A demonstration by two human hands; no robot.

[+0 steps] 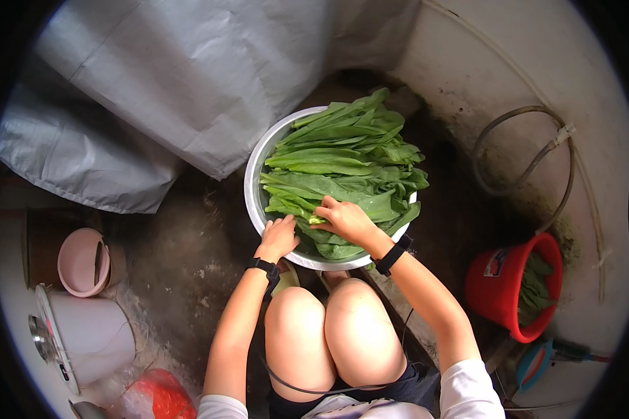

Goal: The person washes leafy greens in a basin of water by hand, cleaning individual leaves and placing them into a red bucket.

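Note:
A round metal basin (251, 201) stands on the floor in front of my knees. Long leafy greens (340, 136) are heaped in it, their pale stem ends mostly to the left and the broad leaves to the right. My right hand (344, 221) is over the near part of the heap, its fingers closed on a pale green stem end. At the basin's near left rim is my left hand (280, 238), slightly blurred, thumb apart from the fingers and nothing visible between them. Its palm is hidden from above. A dark strap goes around each wrist.
A red bucket (490, 285) with more leaves stands at the right, near a hose (524, 107) along the wall. Silvery sheeting (188, 78) hangs at the upper left. A pink tub (76, 262), a white lidded bucket (91, 335) and a red plastic bag (162, 393) are at the left.

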